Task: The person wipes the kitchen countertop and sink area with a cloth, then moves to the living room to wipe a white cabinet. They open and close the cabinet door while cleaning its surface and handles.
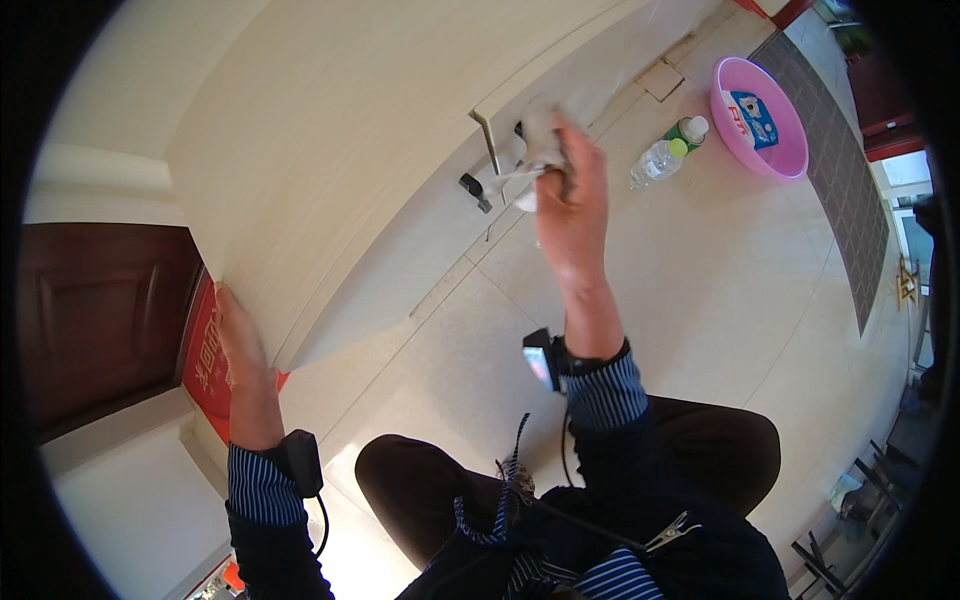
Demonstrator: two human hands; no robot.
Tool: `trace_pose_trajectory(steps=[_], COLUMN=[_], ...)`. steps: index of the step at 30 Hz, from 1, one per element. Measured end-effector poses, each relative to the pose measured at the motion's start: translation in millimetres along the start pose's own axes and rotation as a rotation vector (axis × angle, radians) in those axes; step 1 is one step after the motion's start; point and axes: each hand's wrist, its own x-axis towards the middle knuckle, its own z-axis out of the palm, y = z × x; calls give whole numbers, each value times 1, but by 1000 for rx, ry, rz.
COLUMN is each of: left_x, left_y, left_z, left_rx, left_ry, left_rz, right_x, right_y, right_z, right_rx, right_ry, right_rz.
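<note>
My right hand (574, 202) grips a blurred, whitish cloth (541, 135) in front of the pale lower face below a large beige panel (360, 127). Beside the cloth are a small black fitting (474, 191) and an upright metal strip (489, 142). The cloth partly hides another dark piece. At the left, my left hand (244, 341) lies against the panel's near end, fingers stretched out and holding nothing. Both wrists carry strapped black devices, and my bent knees show below.
On the tiled floor (675, 277) stand a clear bottle (657, 163) with a green cap and a green container (686, 131) with a white cap. A pink basin (796, 150) holds a blue-and-white packet (756, 120). A red mat (204, 360) bearing writing lies by a dark brown door (105, 322).
</note>
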Motion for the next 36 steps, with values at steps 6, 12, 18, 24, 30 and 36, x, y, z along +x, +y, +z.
trace_pose_trajectory(steps=[6,12,18,24,30,36], left_x=[7,9,4,1,-2,-5], left_y=[-4,-6,1,3,6,9], left_z=[-3,-1,0,2,4,4], left_rx=[-5,0,-11,-34,-65,-78], left_ry=[-22,17,22,0,-29,-20], left_rz=[48,35,-5,8,2,-10], right_x=[-18,-8,-45,-46,-47,-51], right_y=[-13,-35,-49,-49,-52,-47], right_z=[-5,-35,-12,-13,-1,-1], right_rx=[-331,-298,-322,-261,-436,-262], right_ry=[-209,-392,-429,-371,-420,-312], right_rz=[-45,70,-84,-39,-138,-159])
